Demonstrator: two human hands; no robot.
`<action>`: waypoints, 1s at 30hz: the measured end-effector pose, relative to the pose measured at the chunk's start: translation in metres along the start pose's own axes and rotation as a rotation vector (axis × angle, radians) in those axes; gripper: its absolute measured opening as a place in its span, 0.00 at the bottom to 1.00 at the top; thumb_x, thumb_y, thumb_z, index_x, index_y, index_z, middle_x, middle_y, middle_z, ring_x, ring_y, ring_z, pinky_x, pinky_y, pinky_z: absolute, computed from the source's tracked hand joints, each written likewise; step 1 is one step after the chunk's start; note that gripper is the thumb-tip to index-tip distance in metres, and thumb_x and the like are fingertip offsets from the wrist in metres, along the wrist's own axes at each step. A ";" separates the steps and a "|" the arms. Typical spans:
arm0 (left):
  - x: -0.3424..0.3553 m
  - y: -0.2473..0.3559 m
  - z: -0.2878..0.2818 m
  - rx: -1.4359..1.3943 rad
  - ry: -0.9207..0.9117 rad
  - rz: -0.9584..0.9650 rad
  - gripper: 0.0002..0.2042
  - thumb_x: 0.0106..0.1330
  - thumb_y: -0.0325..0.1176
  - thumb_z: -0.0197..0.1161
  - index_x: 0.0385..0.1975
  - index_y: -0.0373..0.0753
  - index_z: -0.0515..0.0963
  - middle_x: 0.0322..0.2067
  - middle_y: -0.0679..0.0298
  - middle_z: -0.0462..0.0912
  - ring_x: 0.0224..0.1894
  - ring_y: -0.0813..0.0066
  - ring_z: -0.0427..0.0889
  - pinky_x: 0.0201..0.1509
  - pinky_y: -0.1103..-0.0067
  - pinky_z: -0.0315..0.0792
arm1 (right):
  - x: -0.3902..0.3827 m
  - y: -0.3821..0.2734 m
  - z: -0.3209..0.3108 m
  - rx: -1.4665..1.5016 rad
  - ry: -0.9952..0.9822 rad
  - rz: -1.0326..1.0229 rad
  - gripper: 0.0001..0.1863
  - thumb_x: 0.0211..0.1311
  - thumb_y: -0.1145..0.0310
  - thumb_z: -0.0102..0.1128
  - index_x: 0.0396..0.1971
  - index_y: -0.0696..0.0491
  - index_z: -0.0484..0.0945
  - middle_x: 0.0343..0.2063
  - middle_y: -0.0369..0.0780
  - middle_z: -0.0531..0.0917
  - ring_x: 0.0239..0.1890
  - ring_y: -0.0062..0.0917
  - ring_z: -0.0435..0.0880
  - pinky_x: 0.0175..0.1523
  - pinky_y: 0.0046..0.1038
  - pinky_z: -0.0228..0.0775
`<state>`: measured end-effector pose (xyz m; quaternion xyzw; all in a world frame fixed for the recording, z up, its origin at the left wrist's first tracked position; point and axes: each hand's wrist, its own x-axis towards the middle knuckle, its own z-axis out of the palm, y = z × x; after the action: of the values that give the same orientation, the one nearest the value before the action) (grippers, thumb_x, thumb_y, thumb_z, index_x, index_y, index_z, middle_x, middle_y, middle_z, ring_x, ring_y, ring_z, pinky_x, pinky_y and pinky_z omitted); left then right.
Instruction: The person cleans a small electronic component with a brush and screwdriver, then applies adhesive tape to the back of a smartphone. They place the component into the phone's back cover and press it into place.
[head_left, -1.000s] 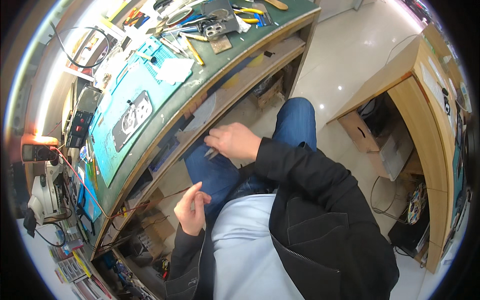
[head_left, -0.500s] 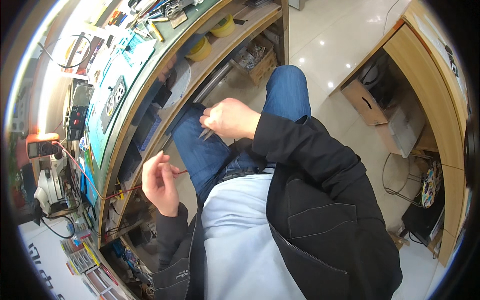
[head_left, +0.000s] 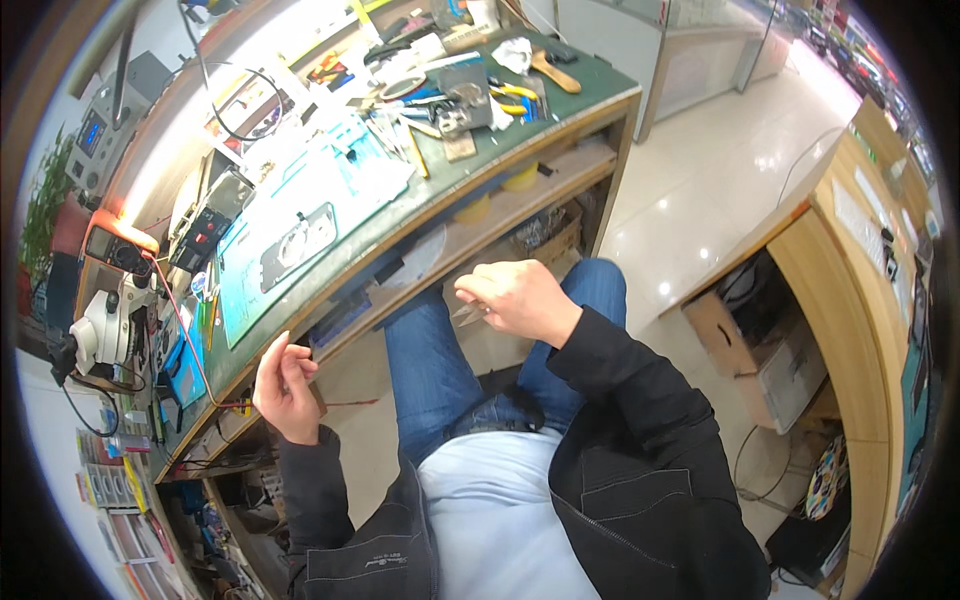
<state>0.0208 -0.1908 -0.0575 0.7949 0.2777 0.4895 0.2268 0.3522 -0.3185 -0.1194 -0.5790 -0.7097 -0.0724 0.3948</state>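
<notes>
Now the view has tilted up compared with half a second ago, bringing the green-topped wooden workbench (head_left: 560, 95) back into the upper frame. The left hand (head_left: 285, 390) has risen to the bench edge at lower left, fingers pinched on a thin red wire (head_left: 200, 370). The right hand (head_left: 515, 298), at centre above the blue denim knee, stays closed on slim, shiny metal tweezers (head_left: 468, 315). The hands are apart.

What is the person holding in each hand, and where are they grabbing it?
The right hand pinches metal tweezers by their upper end, tips pointing left. The left hand is curled; whether it holds anything cannot be told.
</notes>
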 end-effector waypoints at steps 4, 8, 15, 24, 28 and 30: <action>0.028 -0.031 -0.005 0.011 0.081 0.037 0.12 0.80 0.26 0.57 0.58 0.32 0.80 0.37 0.60 0.87 0.29 0.81 0.83 0.34 0.84 0.78 | 0.093 0.023 -0.051 -0.054 0.192 0.007 0.14 0.53 0.80 0.63 0.39 0.48 0.84 0.30 0.38 0.83 0.32 0.37 0.86 0.35 0.35 0.78; 0.038 -0.044 -0.017 0.041 0.189 0.022 0.12 0.80 0.24 0.56 0.58 0.31 0.80 0.36 0.58 0.87 0.29 0.80 0.83 0.33 0.83 0.79 | 0.227 0.079 -0.056 -0.589 -0.218 0.195 0.09 0.66 0.61 0.61 0.39 0.44 0.89 0.36 0.45 0.88 0.37 0.42 0.89 0.39 0.43 0.81; 0.001 -0.064 -0.033 0.071 0.270 -0.012 0.11 0.79 0.22 0.55 0.56 0.33 0.79 0.34 0.57 0.86 0.27 0.79 0.82 0.32 0.82 0.78 | 0.287 0.180 -0.014 -0.477 -0.335 -0.021 0.04 0.63 0.69 0.60 0.34 0.49 0.83 0.34 0.43 0.86 0.41 0.41 0.87 0.45 0.41 0.77; 0.013 -0.062 -0.015 -0.033 0.221 0.020 0.12 0.80 0.23 0.53 0.57 0.32 0.77 0.32 0.55 0.86 0.26 0.77 0.82 0.28 0.82 0.78 | 0.285 0.182 -0.033 -0.451 -0.237 -0.030 0.08 0.61 0.72 0.62 0.40 0.52 0.83 0.38 0.46 0.88 0.44 0.45 0.87 0.49 0.44 0.79; 0.018 -0.042 0.001 -0.203 0.015 0.078 0.11 0.79 0.24 0.55 0.56 0.32 0.78 0.33 0.54 0.87 0.26 0.75 0.84 0.30 0.79 0.80 | 0.272 0.116 -0.069 -0.318 -0.242 0.093 0.11 0.60 0.78 0.61 0.44 0.54 0.82 0.37 0.47 0.87 0.38 0.45 0.88 0.45 0.41 0.80; 0.019 -0.026 0.018 -0.385 -0.109 -0.046 0.12 0.80 0.26 0.55 0.57 0.31 0.77 0.33 0.54 0.88 0.27 0.74 0.84 0.30 0.78 0.80 | 0.239 0.069 -0.076 -0.154 -0.160 0.057 0.16 0.56 0.82 0.62 0.45 0.54 0.83 0.36 0.44 0.87 0.35 0.38 0.88 0.40 0.35 0.81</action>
<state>0.0383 -0.1608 -0.0692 0.7557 0.1845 0.4844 0.4003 0.4452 -0.1563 0.0618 -0.6315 -0.7145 -0.0689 0.2930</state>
